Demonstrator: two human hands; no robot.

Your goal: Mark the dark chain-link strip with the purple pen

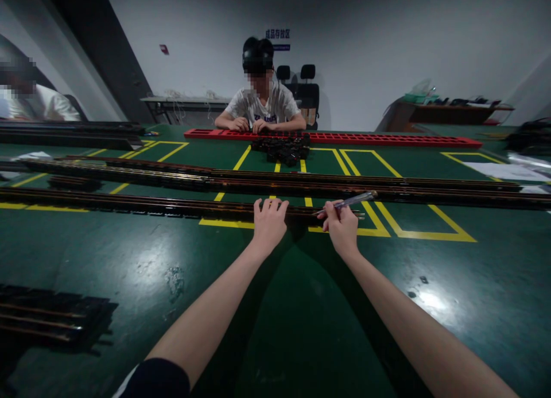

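Near strip (172,206): black, copper-coloured rails along it, on the green worktop (193,283); roughly parallel to the far edge, right end near the right hand. Presumably set lengthwise because only that direction gives it room.

Left hand (270,221): fingers spread over the near strip close to its right end, probably to steady it. Clamped or merely resting: cannot tell.

Right hand (343,229): apart from the left, closed round the tool.

Tool (352,201): slim, clear-handled; butt up and right, tip down and left towards the near strip. The slant seems to suit pointing work while keeping the handle clear.

Long strips (258,186): beyond the near strip, much the same direction, perhaps aligned to save space.

Red rack (469,143): along the far edge, before a co-worker (258,108). Heap of black parts (284,149) against its near side, likely for easy reach.

Obscured: tool tip, too small to show whether it touches; near strip partly under the left hand, its left end out of frame; short strip (51,317), cut off towards the worktop's near left corner; single parts in the heap, indistinct; co-worker's fingertips, unclear; papers (503,170) towards the right edge, unreadable.
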